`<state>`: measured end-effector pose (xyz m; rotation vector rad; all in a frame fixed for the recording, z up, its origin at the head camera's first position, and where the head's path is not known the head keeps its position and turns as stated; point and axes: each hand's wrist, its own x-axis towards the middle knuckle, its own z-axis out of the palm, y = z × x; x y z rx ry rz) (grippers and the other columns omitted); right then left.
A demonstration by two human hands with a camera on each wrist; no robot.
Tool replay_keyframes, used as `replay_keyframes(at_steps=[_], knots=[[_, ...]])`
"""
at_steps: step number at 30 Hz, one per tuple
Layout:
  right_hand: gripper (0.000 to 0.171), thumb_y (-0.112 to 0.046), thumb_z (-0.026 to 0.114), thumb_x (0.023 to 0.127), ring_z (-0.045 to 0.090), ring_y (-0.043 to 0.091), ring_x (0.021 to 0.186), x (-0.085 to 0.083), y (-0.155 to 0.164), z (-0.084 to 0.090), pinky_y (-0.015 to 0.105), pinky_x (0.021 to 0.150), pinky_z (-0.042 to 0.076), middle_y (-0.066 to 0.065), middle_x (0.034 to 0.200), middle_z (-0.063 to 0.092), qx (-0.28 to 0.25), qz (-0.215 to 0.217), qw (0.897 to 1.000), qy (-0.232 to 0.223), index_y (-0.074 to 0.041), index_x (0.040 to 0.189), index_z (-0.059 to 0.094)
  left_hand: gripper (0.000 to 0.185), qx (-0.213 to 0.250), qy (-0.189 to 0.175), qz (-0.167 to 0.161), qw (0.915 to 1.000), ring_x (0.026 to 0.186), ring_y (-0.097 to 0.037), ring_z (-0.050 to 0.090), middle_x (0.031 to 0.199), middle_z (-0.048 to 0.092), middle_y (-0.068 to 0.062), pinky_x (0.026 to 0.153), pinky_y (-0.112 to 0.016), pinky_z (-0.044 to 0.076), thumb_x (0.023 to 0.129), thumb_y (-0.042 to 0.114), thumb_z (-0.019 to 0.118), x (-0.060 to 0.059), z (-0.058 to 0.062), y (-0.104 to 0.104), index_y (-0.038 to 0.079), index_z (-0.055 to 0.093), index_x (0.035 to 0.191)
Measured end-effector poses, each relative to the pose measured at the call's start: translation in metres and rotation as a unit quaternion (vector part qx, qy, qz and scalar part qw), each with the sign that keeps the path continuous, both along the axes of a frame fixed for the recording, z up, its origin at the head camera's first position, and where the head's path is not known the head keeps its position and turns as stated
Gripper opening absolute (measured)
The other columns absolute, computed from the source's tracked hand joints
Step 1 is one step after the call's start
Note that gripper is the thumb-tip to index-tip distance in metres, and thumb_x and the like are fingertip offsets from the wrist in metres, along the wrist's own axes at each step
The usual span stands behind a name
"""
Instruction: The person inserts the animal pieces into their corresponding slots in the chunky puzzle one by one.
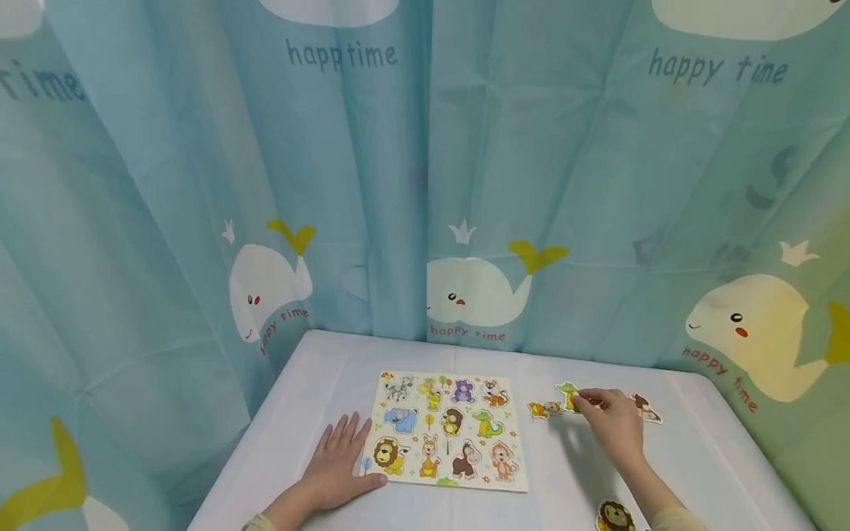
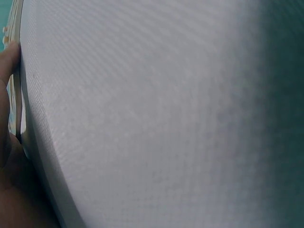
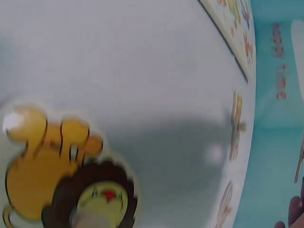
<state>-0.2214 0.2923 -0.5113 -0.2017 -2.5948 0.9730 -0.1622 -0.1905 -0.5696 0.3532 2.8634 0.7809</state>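
My right hand (image 1: pixel 611 424) pinches a green crocodile puzzle piece (image 1: pixel 567 395) above the table, right of the puzzle board (image 1: pixel 494 486). Only the fingertips (image 3: pixel 295 209) show at the right wrist view's corner. An orange animal piece (image 1: pixel 541 410) lies to the left of the crocodile, and a brown animal piece (image 1: pixel 645 409) lies beyond the hand. Flat on the table, my left hand (image 1: pixel 339 464) spreads its fingers at the board's left edge, with the thumb near the lower left corner. The board carries animal pictures in rows, among them a crocodile picture (image 1: pixel 488 425).
A lion piece (image 1: pixel 614 516) lies near my right forearm and fills the lower left of the right wrist view. White cloth covers the table (image 1: pixel 265 450). A blue whale-print curtain (image 1: pixel 398 184) hangs behind and at the sides.
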Motion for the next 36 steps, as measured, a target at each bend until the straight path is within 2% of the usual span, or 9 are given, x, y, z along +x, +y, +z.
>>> replay_keyframes(at_steps=[6,10,13,28,36], knots=[[0.024,-0.025,0.079,0.091,0.057,0.028,0.095,-0.003,-0.024,0.004,0.039,0.075,0.042,0.012,0.103,0.068,-0.008,0.031,0.999,-0.005,-0.004,0.103,0.080,0.109,-0.013,0.005,-0.002,0.9999,0.155,-0.044,0.005,0.168,0.015,-0.024,0.122,-0.062,-0.002,0.085,0.072,0.064,-0.005,0.005,-0.001,0.002,0.029,0.161],[0.024,-0.025,0.079,0.091,0.055,0.028,0.096,-0.005,-0.038,0.006,0.041,0.077,0.040,0.010,0.102,0.069,-0.006,0.051,0.999,-0.004,-0.004,0.102,0.080,0.108,-0.028,0.016,0.004,0.9995,0.156,-0.041,0.005,0.169,0.015,-0.020,0.123,-0.059,-0.001,0.086,0.074,0.062,-0.009,0.001,-0.002,0.005,0.029,0.161],[0.022,-0.024,0.080,0.090,0.055,0.026,0.094,-0.006,-0.047,0.007,0.039,0.076,0.041,0.009,0.101,0.068,-0.009,0.058,0.998,-0.006,-0.005,0.101,0.080,0.108,-0.023,0.024,0.006,0.9994,0.155,-0.042,0.007,0.168,0.017,-0.021,0.123,-0.060,0.001,0.085,0.074,0.063,-0.011,-0.004,-0.002,0.004,0.030,0.160],[0.015,-0.024,0.081,0.089,0.054,0.024,0.094,-0.001,-0.088,-0.002,0.038,0.076,0.041,0.002,0.098,0.067,-0.011,0.089,0.995,-0.036,-0.010,0.096,0.080,0.109,-0.018,0.014,0.009,0.9997,0.155,-0.042,0.006,0.168,0.016,-0.021,0.123,-0.059,-0.002,0.084,0.074,0.064,-0.006,-0.007,-0.003,0.004,0.030,0.161],[0.014,-0.024,0.082,0.087,0.052,0.022,0.092,0.001,-0.106,-0.003,0.039,0.078,0.037,0.000,0.095,0.066,-0.020,0.109,0.993,-0.036,-0.012,0.094,0.080,0.111,-0.027,0.010,0.008,0.9996,0.155,-0.041,0.005,0.169,0.014,-0.020,0.123,-0.059,0.000,0.084,0.076,0.062,-0.004,-0.009,-0.003,0.005,0.029,0.162]])
